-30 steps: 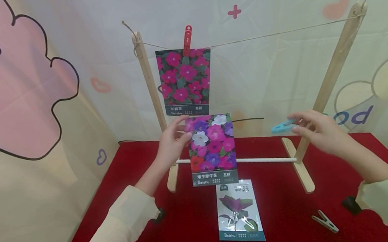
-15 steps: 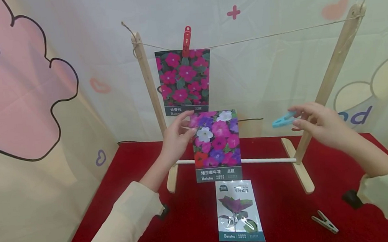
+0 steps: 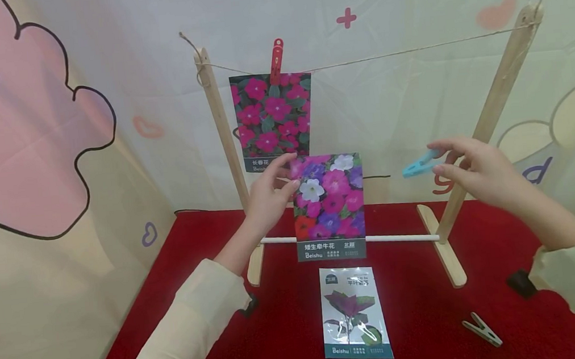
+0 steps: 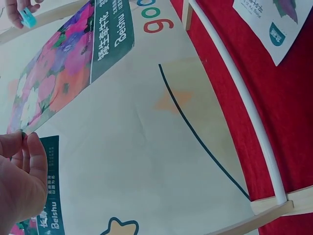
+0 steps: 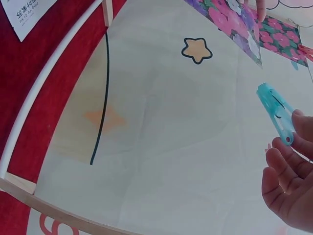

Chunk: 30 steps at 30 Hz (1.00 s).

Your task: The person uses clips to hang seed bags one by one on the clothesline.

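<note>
My left hand (image 3: 270,195) pinches the upper left edge of a seed packet (image 3: 329,207) printed with pink, purple and white petunias, held upright in the air. In the left wrist view, thumb and finger meet at that packet's corner. My right hand (image 3: 482,171) holds a light blue clothespin (image 3: 421,164) by its handle end, off to the packet's right. A second seed packet (image 3: 273,118) with magenta flowers hangs from the twine (image 3: 384,56) under a red clothespin (image 3: 276,60). The petunia packet overlaps its lower corner in the head view.
A wooden frame with a left post (image 3: 222,128) and right post (image 3: 500,92) carries the twine, and a white rod (image 3: 400,237) joins it low down. On the red cloth (image 3: 280,328) lie a white seed packet (image 3: 353,313) and a pale clothespin (image 3: 482,330).
My left hand has moved the petunia packet up and to the right. The right hand has risen a little with the blue clothespin, which now tilts more.
</note>
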Each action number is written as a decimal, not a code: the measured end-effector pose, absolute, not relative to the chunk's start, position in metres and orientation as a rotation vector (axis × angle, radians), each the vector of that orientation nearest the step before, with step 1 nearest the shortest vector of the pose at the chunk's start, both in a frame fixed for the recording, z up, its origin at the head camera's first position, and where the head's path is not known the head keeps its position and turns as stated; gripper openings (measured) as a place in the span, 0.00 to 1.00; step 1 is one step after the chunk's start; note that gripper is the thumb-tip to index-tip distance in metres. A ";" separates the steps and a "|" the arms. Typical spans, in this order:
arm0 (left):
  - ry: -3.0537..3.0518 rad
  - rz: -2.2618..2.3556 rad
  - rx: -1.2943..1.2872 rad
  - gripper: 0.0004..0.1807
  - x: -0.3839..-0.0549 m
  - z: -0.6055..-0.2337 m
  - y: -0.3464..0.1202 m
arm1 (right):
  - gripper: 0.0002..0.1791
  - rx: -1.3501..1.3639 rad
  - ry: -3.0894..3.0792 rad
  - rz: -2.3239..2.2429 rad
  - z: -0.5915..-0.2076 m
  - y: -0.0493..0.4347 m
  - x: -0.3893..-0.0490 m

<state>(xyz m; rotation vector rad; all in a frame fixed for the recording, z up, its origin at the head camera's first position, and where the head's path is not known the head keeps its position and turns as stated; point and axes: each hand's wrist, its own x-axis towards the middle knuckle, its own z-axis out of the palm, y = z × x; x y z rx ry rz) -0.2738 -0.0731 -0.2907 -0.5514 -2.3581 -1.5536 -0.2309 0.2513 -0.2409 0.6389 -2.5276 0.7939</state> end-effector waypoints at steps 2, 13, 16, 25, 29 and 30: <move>-2.352 -1.553 -0.560 0.25 -0.274 -0.289 -0.071 | 0.19 0.628 -2.504 0.801 -0.239 0.250 -0.232; -2.366 -1.576 -0.582 0.25 -0.276 -0.277 -0.062 | 0.18 0.635 -2.478 0.778 -0.220 0.245 -0.233; -2.352 -1.558 -0.600 0.25 -0.278 -0.275 -0.060 | 0.18 0.652 -2.455 0.746 -0.214 0.243 -0.234; -2.316 -1.561 -0.613 0.24 -0.283 -0.269 -0.054 | 0.17 0.642 -2.445 0.729 -0.200 0.239 -0.237; -2.295 -1.573 -0.624 0.24 -0.284 -0.266 -0.051 | 0.17 0.649 -2.433 0.712 -0.194 0.236 -0.239; -2.288 -1.575 -0.628 0.24 -0.284 -0.266 -0.051 | 0.17 0.650 -2.430 0.708 -0.192 0.236 -0.240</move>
